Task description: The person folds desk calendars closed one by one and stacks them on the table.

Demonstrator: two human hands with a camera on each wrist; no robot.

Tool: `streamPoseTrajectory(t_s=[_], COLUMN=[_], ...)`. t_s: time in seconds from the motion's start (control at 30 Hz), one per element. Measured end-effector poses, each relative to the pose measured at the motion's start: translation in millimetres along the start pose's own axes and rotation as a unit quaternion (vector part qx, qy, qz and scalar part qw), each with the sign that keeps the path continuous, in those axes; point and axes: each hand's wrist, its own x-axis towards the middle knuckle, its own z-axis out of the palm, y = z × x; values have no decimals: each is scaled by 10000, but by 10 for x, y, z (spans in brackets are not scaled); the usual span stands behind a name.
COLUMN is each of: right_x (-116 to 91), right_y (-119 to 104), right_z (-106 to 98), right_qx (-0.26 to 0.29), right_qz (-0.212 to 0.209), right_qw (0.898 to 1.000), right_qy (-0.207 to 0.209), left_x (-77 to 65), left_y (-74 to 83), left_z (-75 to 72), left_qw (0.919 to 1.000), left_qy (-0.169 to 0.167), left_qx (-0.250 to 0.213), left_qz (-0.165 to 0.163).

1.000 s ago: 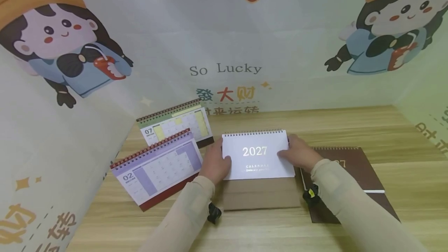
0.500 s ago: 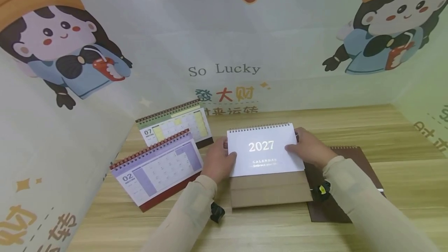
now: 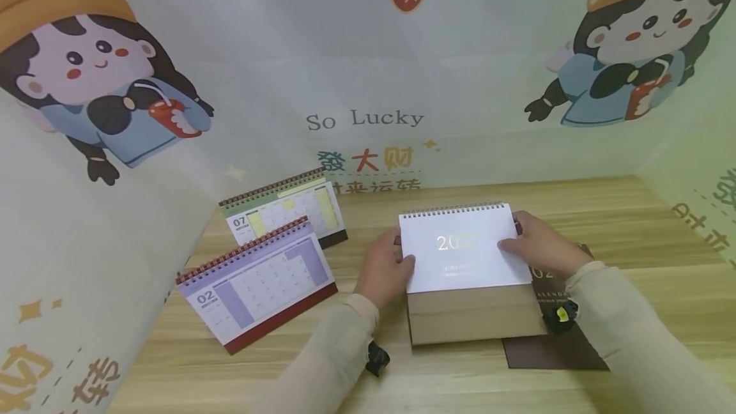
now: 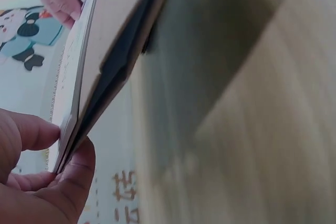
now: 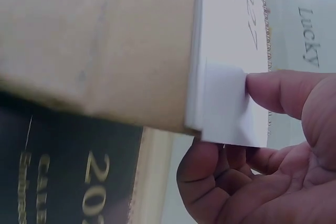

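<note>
Both hands hold a white desk calendar by its sides; it has a wire spiral along the top and a tan cardboard base. My left hand pinches the left edge, thumb on the front page and fingers behind, as the left wrist view shows. At the right edge my right hand grips likewise, its thumb pressing the white pages. In the right wrist view a dark brown calendar with gold lettering lies below the base. The held calendar overlaps it in the head view.
On the left stand two desk calendars, a purple one with a red base and, behind it, a green and yellow one. They rest on a wood-grain table. A printed cloth backdrop encloses the back and sides.
Both hands have carried the white calendar to the right, so it now covers part of the dark brown one. The purple and green calendars have stayed in place.
</note>
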Motion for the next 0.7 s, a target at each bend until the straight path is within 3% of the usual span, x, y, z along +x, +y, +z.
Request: streamPoseTrajectory(t_s=[0.27,0.7], right_x=[-92,-240], right_y=[314,727], right_z=[-178,-361], right_qx=[-66,-261], right_qz=[207,412], right_qw=[9997,9988], right_qy=[61,24], left_x=[-61,-143], left_y=[80,165], left_z=[320,756], left_qw=[9974,9890], left_qy=[-399,-641], left_qx=[416,685], left_qz=[437,1140])
